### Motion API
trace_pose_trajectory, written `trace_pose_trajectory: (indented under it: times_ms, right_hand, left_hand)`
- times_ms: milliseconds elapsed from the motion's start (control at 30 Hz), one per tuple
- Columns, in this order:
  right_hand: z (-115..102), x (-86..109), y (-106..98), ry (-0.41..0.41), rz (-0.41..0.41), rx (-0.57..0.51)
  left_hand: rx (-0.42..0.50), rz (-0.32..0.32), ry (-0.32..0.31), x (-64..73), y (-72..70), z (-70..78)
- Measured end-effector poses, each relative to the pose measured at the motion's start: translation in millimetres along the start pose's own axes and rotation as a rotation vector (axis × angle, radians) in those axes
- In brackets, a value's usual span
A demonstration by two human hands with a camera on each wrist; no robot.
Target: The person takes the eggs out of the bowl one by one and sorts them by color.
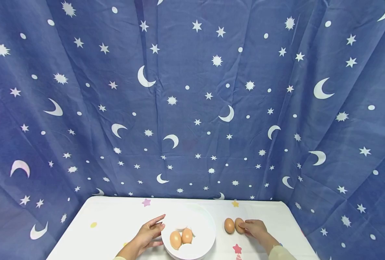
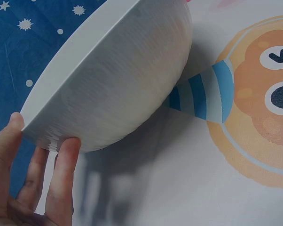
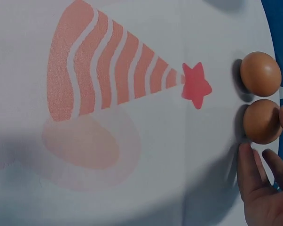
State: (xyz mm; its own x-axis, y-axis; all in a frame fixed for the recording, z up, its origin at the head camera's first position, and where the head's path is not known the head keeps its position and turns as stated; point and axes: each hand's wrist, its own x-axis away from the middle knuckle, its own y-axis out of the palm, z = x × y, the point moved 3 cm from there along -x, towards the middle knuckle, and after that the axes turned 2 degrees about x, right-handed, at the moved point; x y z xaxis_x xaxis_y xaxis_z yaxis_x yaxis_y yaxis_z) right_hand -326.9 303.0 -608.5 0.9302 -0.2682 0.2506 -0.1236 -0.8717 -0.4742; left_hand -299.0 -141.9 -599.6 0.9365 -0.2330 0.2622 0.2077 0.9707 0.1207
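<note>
Backdrop curtain [image 1: 192,122]: blue, patterned with white moons and stars; across twelve o'clock.

Table [image 1: 114,213]: white, with a printed surface, below the curtain.

Bowl [image 1: 208,233]: white, round, on the table at six o'clock. Looks smooth, stiff and fairly light; best steadied by rim and outer wall together.

Left hand [image 1: 148,234]: at the bowl's nine o'clock, fingers spread and nearly straight, fingertips against rim and wall; not wrapped round it.

Right hand [image 1: 256,229]: at three o'clock from the bowl, part-closed, thumb and fingers set about the outer egg [image 1: 238,227]. How firmly cannot be told.

Eggs, brown, four: the outer one, resting on the table; the inner egg [image 1: 229,226], just beside it at nine o'clock; a left bowl egg [image 1: 175,240] and a right bowl egg [image 1: 187,235], side by side inside the bowl. Judged light, rigid, fragile if real, smooth enough to slip and apt to roll; best held lightly round the widest part.

Pink star [image 1: 237,248]: printed, at six o'clock from the table pair.
</note>
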Motion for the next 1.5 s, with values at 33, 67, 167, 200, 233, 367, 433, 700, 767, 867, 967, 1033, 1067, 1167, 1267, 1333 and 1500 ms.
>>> trace_pose_trajectory:
  times_ms: [33,67,167,200,233,367,433,700,767,867,967,1033,1067,1167,1267,1333,1500]
  right_hand:
    - [-1.7,0.7,-2.5,0.000,0.021,0.023]
    - [-3.5,1.1,-5.3,-0.009,0.044,0.050]
    - [-14.9,5.0,-13.5,-0.041,0.113,0.100]
    - [-20.2,6.7,-15.7,-0.058,0.134,0.118]
    - [-25.5,8.2,-17.0,-0.076,0.148,0.124]
    - [-47.9,16.3,-12.9,-0.113,0.154,0.073]
    - [-58.7,22.2,-4.3,-0.133,0.135,0.055]
    - [-92.5,58.0,49.0,-0.246,-0.041,0.021]
    - [-98.3,65.4,61.8,-0.265,-0.099,0.012]
    - [-104.0,74.0,80.1,-0.264,-0.176,-0.026]
    - [-105.7,80.3,97.5,-0.255,-0.242,-0.077]
    - [-105.5,83.8,107.8,-0.251,-0.264,-0.074]
    - [-105.5,85.5,112.6,-0.249,-0.276,-0.079]
    - [-104.4,88.4,124.8,-0.250,-0.280,-0.088]
    - [-103.3,88.9,134.2,-0.255,-0.258,-0.092]
    - [-102.9,88.9,139.5,-0.264,-0.243,-0.085]
    - [-102.4,90.7,149.8,-0.300,-0.233,-0.043]
  left_hand:
    - [-0.001,-0.001,-0.001,-0.3,0.3,0.0]
    - [-0.002,-0.001,-0.002,-0.6,0.6,0.2]
    - [-0.005,-0.001,-0.004,-1.9,0.9,0.5]
    - [-0.006,0.001,-0.001,-2.2,1.0,0.8]
    - [-0.007,0.005,0.000,-2.3,0.9,1.1]
    - [-0.008,0.012,0.008,-2.1,0.5,2.2]
    - [-0.008,0.017,0.009,-1.6,0.1,2.9]
    - [0.008,0.005,0.019,-1.9,2.1,1.0]
    - [0.012,0.000,0.021,-2.3,3.0,-0.2]
    - [0.011,0.000,0.020,-2.5,3.6,-0.8]
    - [0.008,0.004,0.014,-2.3,3.7,-1.1]
    - [0.006,0.009,0.013,-1.4,3.9,-0.5]
    - [0.004,0.011,0.012,-1.1,3.9,-0.2]
    - [0.001,0.014,0.006,-0.4,3.4,0.4]
    - [-0.002,0.014,-0.002,-0.1,2.5,0.5]
    - [-0.001,0.014,-0.005,0.1,2.2,0.6]
    - [0.008,0.014,-0.003,1.2,2.0,0.6]
